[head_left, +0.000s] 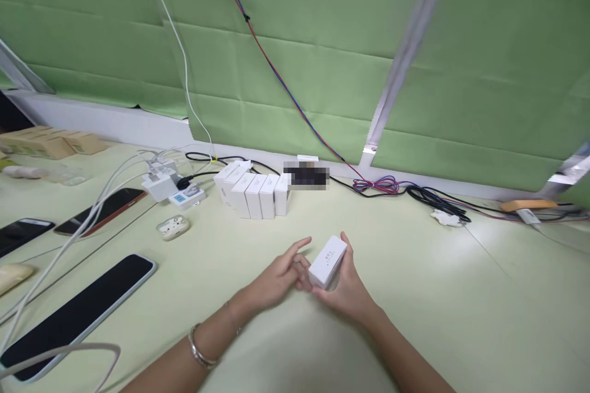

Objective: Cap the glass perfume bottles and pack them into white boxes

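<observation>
A small white box [328, 261] with small dark print on its upper face is tilted in my right hand [345, 285], which is closed round it with the thumb at its near end and a finger at its far end. Just to its left is my left hand [286, 273], its index finger stretched out and the other fingers loosely bent beside the box end. Whether those bent fingertips touch the box, I cannot tell. A silver bangle [199, 347] circles my left wrist.
Several white boxes [254, 195] stand in a row toward the back. On the left lie phones [85, 313], an earbud case [173, 228], a power strip with plugs [161, 181] and white cables [69, 252]. Coiled black cable [433, 199] lies along the green-covered wall [295, 61].
</observation>
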Tool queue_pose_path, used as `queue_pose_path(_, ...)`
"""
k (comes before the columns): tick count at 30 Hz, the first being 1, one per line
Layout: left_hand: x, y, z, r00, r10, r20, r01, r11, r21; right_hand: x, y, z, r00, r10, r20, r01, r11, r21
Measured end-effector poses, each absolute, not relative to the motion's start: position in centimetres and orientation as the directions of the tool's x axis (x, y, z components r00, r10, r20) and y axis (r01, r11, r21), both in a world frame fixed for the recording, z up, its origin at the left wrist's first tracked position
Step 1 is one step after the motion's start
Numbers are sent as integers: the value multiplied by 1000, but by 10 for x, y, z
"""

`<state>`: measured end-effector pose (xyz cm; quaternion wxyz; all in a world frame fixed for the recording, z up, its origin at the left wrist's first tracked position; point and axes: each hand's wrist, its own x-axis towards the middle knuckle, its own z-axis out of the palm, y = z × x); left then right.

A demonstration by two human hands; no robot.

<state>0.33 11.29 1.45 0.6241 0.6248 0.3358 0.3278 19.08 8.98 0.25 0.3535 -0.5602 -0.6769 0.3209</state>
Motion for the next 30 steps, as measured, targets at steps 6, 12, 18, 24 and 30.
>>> queue_pose_path(6,-9,122,26,462,880,108,56,-151,987,188,82,20,-409,896,172,740,436,-512)
queue_pose_path(12,-6,126,24,480,876,54,284,-213,935,187,80,13,-466,880,88,765,451,-460)
queue_pose_path(18,-11,138,14,501,865,18,259,-170,951,188,82,16,-491,871,35,774,454,-442)
queue_pose_path(24,-15,138,14,574,818,-9,426,-290,857,197,80,16,-487,873,31,782,452,-429)
queue_pose_path(30,-9,127,22,603,797,-27,460,-320,828,202,77,12,-423,904,53,807,403,-432)
